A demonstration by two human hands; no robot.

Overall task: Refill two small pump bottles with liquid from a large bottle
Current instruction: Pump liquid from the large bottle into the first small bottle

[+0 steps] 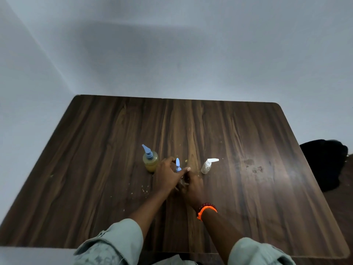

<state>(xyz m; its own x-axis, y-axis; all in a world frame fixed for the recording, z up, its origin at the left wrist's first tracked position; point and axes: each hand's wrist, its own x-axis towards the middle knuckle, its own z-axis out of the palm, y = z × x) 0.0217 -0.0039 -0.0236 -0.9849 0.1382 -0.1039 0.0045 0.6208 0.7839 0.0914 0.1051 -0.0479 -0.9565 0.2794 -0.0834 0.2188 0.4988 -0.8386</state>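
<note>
Blue-pump small bottle (178, 166), mid-table, gripped by left hand (168, 176) and right hand (191, 185); pump being unscrewed, I judge; pouring needs large bottle (150, 161).

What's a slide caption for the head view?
Both hands, left hand and right hand, grip a small blue-pump bottle between the large bottle and white-pump bottle.

Dark wood-grain table (248, 150) with pale crumbs (145, 189), grey wall (172, 44), black bundle (324, 161) at right
</note>
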